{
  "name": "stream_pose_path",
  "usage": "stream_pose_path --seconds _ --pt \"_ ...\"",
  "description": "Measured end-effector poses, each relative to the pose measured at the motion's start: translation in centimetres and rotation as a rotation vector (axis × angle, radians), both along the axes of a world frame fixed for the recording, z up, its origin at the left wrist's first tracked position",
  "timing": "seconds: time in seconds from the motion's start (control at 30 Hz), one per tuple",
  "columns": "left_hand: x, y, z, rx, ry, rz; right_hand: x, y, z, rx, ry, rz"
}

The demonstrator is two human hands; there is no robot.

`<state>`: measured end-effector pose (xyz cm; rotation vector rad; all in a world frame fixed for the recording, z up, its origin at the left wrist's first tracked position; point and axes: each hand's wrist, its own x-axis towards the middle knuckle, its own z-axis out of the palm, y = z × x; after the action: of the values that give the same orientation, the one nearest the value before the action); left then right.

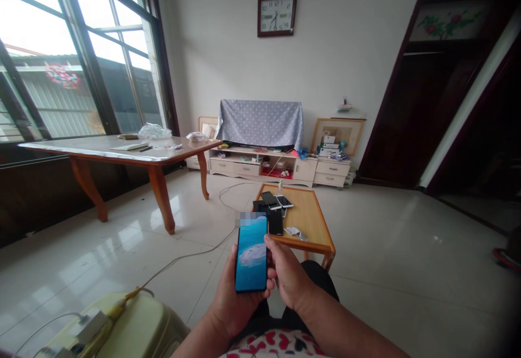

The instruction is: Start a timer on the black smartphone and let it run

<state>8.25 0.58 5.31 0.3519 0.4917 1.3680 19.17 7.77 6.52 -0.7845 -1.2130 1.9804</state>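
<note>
A smartphone with a lit screen is held upright in front of me. Its screen shows a blue picture with a pale shape in the middle, and its top edge is blurred out. My left hand wraps round the phone from the left and below, its fingertips showing at the right edge. My right hand grips the phone's right side, thumb at the edge of the screen, the other fingers partly hidden. Just beyond the phone, several other phones lie in a loose pile on a small wooden table.
A crumpled white piece lies near the pile. At lower left, a power strip rests on a pale green stool, its cord crossing the floor. A larger table stands left, and a low cabinet lines the wall.
</note>
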Motion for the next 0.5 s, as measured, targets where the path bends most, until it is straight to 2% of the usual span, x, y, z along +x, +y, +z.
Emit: stream_pose_path --seconds 0.5 --pt "-0.26 0.24 -0.54 0.019 -0.020 0.061 0.34 -0.66 0.09 0.057 0.043 -0.032"
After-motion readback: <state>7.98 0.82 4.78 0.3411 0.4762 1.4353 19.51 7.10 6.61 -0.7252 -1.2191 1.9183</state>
